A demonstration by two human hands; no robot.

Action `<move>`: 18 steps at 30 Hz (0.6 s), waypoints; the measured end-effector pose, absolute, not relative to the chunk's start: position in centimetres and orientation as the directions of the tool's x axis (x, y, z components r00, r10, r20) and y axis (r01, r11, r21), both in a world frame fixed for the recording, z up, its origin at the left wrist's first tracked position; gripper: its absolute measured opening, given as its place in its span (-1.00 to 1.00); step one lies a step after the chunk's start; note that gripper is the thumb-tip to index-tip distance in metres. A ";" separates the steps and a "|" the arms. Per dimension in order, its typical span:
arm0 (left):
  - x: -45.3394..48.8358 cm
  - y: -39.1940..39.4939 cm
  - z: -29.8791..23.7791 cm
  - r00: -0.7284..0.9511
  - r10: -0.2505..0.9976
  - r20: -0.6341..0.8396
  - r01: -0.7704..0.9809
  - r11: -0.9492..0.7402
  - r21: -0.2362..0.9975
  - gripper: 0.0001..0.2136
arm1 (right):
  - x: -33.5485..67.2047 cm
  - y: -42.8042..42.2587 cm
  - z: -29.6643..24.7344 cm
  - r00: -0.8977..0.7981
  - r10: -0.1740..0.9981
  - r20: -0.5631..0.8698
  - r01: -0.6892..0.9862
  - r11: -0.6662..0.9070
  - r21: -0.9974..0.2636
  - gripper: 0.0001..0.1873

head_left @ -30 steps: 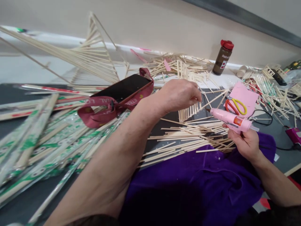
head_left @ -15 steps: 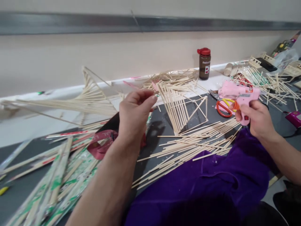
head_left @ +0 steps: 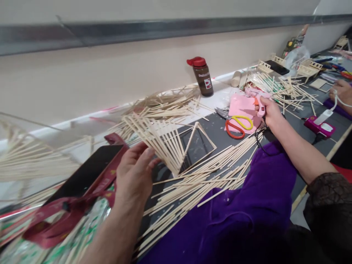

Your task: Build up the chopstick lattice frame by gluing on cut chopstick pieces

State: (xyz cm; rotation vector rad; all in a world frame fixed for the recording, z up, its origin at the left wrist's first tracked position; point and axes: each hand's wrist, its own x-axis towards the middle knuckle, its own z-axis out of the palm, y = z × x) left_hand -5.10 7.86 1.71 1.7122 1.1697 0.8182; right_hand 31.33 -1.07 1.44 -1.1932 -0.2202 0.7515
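My left hand [head_left: 135, 175] hovers with loosely spread fingers just left of a glued stick structure [head_left: 165, 141], a slanted panel of wooden sticks joined to a triangular frame; the fingertips are close to its lower edge and grip nothing. My right hand [head_left: 268, 110] is stretched far to the right, wrapped round a pink glue gun [head_left: 258, 99] resting by a pink sheet [head_left: 239, 106]. Loose wooden sticks [head_left: 198, 183] lie in a long heap between both arms, beside the purple cloth [head_left: 247, 212].
Orange and yellow scissors [head_left: 235, 124] lie by the pink sheet. A brown bottle with a red cap [head_left: 202, 76] stands near the wall. A black phone [head_left: 85, 174] on a maroon lanyard lies at left. Another person's hand [head_left: 341, 91] works at far right near a magenta device [head_left: 320, 126].
My right hand has carried the glue gun away to the right, down beside the pink sheet. My left hand has dropped from a raised pinch to an open pose by the stick structure. View swung left.
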 end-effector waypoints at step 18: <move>-5.2 7.7 -0.5 0.221 0.973 -0.069 0.029 0.064 0.998 -0.72 | 33.1 0.4 -1.4 0.740 0.628 -0.241 -0.225 -0.106 -0.968 -0.90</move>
